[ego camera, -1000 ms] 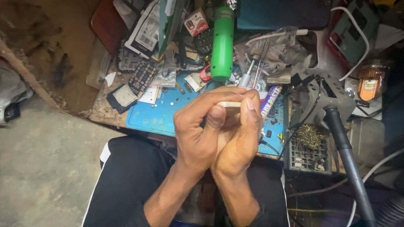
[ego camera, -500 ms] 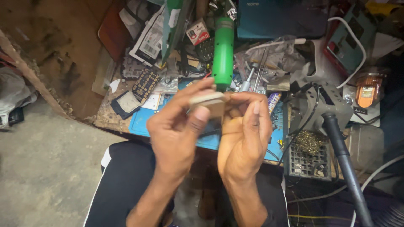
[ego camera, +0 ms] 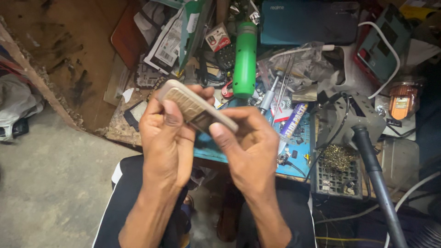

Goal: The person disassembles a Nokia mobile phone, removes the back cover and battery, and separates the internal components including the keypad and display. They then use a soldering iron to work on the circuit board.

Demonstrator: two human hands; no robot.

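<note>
A small beige keypad phone (ego camera: pixel 195 108) is held up between both hands, tilted from upper left down to lower right, over a cluttered workbench. My left hand (ego camera: pixel 167 138) grips its upper end, thumb lying across the keypad. My right hand (ego camera: pixel 250 144) pinches the lower end with thumb and fingers. Below the hands lies a blue work mat (ego camera: pixel 294 156).
A green cylindrical tool (ego camera: pixel 244 59) stands just behind the hands. A grey stand with a dark hose (ego camera: pixel 367 138) and a holder of brass wool (ego camera: pixel 337 158) sit at the right. A teal box (ego camera: pixel 308 20), packets, cables and small parts crowd the bench. Bare floor (ego camera: pixel 50 183) at left.
The hands have come apart from a tight clasp and risen. The phone now shows lengthwise between them, tilted, with its upper end shifted left.
</note>
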